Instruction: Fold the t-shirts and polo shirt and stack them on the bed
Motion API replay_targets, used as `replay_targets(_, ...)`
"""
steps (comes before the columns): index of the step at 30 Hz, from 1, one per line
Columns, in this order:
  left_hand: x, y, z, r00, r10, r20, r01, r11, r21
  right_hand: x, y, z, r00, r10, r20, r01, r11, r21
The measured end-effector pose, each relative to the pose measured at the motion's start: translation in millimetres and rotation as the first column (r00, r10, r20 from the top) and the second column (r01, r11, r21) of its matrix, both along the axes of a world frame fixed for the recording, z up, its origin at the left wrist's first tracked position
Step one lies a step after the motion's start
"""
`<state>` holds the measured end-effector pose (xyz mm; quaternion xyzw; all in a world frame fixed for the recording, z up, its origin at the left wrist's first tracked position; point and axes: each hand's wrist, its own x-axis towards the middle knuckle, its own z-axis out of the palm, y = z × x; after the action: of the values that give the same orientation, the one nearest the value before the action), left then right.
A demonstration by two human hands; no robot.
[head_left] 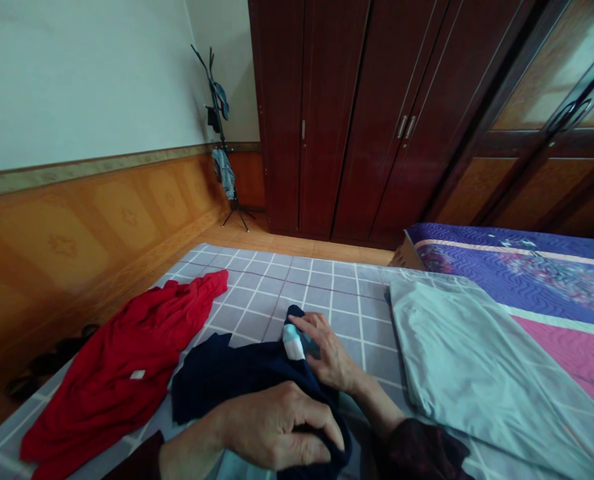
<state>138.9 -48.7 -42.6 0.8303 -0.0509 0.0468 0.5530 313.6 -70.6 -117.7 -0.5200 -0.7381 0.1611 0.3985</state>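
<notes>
Checked cloth (257, 300) spreads out below, and on it, front and centre, lies the navy garment (241, 367), its near end cut off! Left hand (277, 427) pinches a fold between thumb and fingers; right hand (329, 350) curls by the white label (293, 343), grip impossible to tell. Dark shapes (51, 360) at left: murky.
</notes>
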Motion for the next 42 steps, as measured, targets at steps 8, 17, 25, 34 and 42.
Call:
replay_targets(8, -9, 19, 32.7, 0.911, 0.379, 0.161, -0.398, 0.911, 0.109, 35, -13, 40.3, 0.856, -0.502, -0.126, 0.515, 0.85, 0.113)
replay_targets(17, 16, 120, -0.3, 0.526, 0.802, 0.284, -0.849, 0.474, 0.234, 130, -65, 92.9, 0.585, -0.793, -0.17, 0.787, 0.606, -0.114)
replay_targets(25, 22, 160, -68.3, 0.629, 0.761, -0.161, -0.583, 0.598, 0.55, 136, -11, 12.2, 0.741, -0.656, 0.146, 0.672, 0.717, -0.189)
replay_targets(34, 4, 171, -72.2, 0.739, 0.571, -0.358, -0.398, 0.798, 0.452, 109, -1, 7.3, 0.675, -0.684, 0.276, 0.723, 0.689, -0.061)
replay_targets(42, 64, 108, -81.2, 0.851, 0.51, -0.13, -0.453, 0.835, 0.311, 80, -47, 98.3, 0.548, -0.407, -0.731, 0.476, 0.87, -0.128)
